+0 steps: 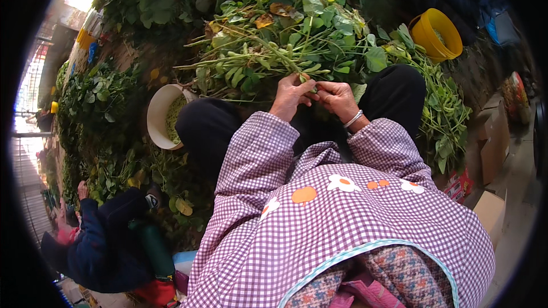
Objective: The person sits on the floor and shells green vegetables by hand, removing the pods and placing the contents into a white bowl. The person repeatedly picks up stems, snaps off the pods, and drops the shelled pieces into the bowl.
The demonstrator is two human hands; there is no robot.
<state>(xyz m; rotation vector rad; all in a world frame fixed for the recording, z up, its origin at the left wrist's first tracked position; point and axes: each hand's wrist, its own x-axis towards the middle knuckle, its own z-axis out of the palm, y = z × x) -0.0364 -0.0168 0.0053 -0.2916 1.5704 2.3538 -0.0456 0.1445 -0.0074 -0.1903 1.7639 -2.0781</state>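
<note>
My left hand [293, 92] pinches a green bean pod [303, 78] between thumb and fingers, above my lap. Close against it, my right hand [339, 97], with a silver bracelet at the wrist, has its fingertips together by another bit of green; whether it grips that cannot be told. Just beyond both hands lies a heap of bean plants [274, 51] with pods, stalks and some yellowed leaves. A white bucket [155, 115] holding shelled green beans [174, 117] stands beside my left knee.
A yellow bucket [430, 36] stands at the upper right, near another person's dark clothing. More bean plants [445, 115] lie beside my right knee. At the lower left sits a person in dark blue [92, 239]. Cardboard boxes [494, 149] are at the right.
</note>
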